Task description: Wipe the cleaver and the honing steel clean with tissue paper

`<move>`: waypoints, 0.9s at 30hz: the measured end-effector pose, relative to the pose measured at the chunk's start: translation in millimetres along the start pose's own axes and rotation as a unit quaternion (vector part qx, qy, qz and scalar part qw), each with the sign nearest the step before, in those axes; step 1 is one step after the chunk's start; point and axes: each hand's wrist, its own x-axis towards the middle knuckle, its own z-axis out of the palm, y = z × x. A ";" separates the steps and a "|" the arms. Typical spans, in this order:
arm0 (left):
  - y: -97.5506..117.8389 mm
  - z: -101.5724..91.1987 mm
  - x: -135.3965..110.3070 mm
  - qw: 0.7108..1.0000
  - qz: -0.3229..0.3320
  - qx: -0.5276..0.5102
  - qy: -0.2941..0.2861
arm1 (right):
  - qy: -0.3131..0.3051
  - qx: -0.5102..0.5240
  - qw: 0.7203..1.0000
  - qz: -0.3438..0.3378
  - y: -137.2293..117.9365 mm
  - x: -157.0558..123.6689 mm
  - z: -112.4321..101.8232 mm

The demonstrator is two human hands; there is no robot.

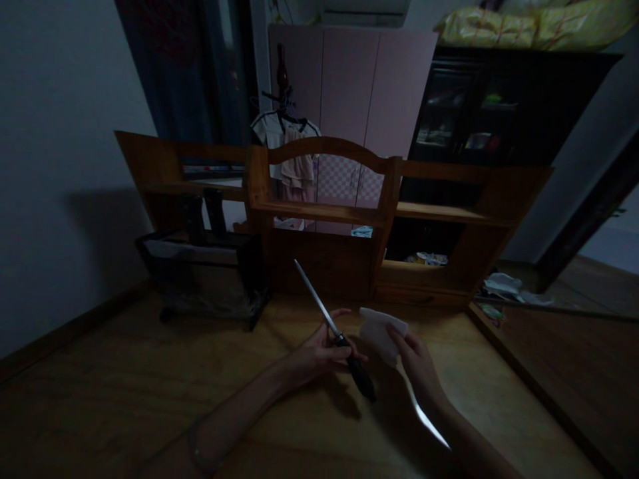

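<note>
My left hand (319, 349) is closed round the black handle of a sharpening steel (332, 330). Its thin metal rod points up and to the left, away from me. My right hand (417, 359) pinches a folded white cloth (382, 332) just to the right of the steel's handle. Cloth and steel are close but apart. Both hands hover over a wooden desk (150, 386). A bright thin streak lies along my right forearm (429, 419); I cannot make out what it is.
A wooden shelf unit (329, 206) stands along the back of the desk. A dark rack with a tray (204, 266) sits at its left end. Papers (504, 286) lie at the desk's right edge. A pink wardrobe (359, 93) and dark cabinet (494, 106) stand behind.
</note>
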 end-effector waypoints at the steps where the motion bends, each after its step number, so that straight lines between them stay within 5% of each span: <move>1: -0.9 -1.4 0.2 1.000 -0.006 0.003 -0.002 | 0.006 -0.010 1.000 -0.009 -1.0 -0.5 -0.1; 13: -1.8 -7.5 2.0 0.998 -0.055 0.021 0.019 | -0.034 0.015 0.998 -0.057 -13.5 -11.1 9.5; 20: -4.9 -9.6 2.8 0.997 -0.037 0.000 0.068 | -0.181 -0.062 0.966 -0.173 -20.0 -23.1 18.7; 27: -10.1 -20.0 5.0 0.996 -0.030 -0.009 0.080 | -0.294 -0.097 0.933 -0.185 -22.1 -35.1 24.4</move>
